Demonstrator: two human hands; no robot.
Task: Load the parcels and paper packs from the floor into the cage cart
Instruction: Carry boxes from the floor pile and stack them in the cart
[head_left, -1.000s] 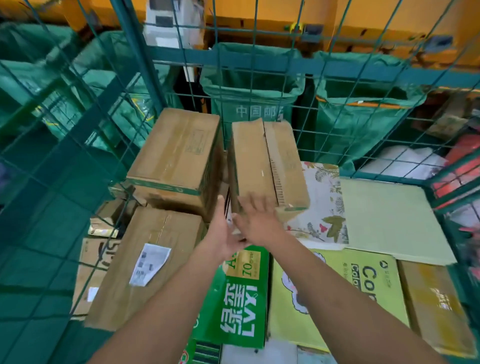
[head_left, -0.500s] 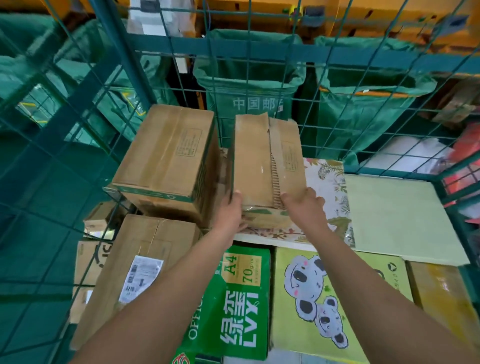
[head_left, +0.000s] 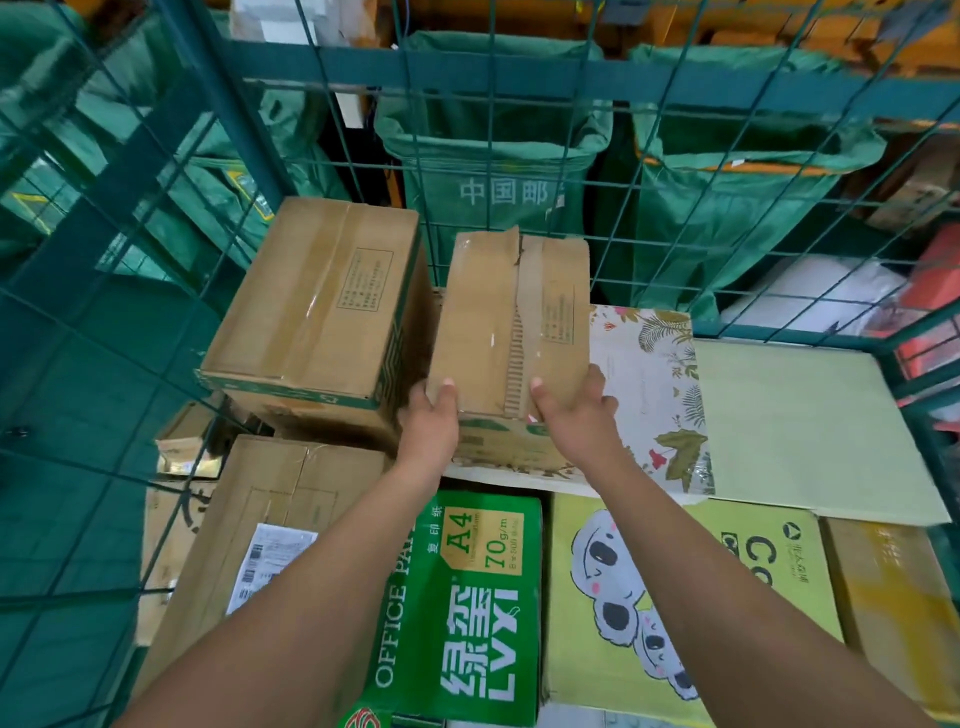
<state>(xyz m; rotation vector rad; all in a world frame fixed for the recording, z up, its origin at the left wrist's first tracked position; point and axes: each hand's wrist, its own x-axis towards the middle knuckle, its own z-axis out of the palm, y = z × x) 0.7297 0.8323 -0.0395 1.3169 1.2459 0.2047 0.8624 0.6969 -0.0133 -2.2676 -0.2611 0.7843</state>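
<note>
A torn brown cardboard box (head_left: 509, 322) stands inside the green wire cage cart (head_left: 156, 291), on a floral-printed flat pack (head_left: 654, 395). My left hand (head_left: 431, 431) grips its near left corner and my right hand (head_left: 576, 421) grips its near right corner, thumbs on top. A larger taped brown box (head_left: 322, 306) sits right beside it on the left. In front lie a green A4 paper pack (head_left: 467, 603) and a yellow koala-printed pack (head_left: 675, 597).
A labelled brown parcel (head_left: 270, 525) lies at the near left with smaller boxes (head_left: 182, 447) beside it. A pale green sheet (head_left: 800, 431) covers the right side. Green mail sacks (head_left: 493, 156) hang behind the cage's back wall.
Both hands moved from meeting at the box's near edge to its two near corners and took hold. The box now sits squarer beside the larger box.
</note>
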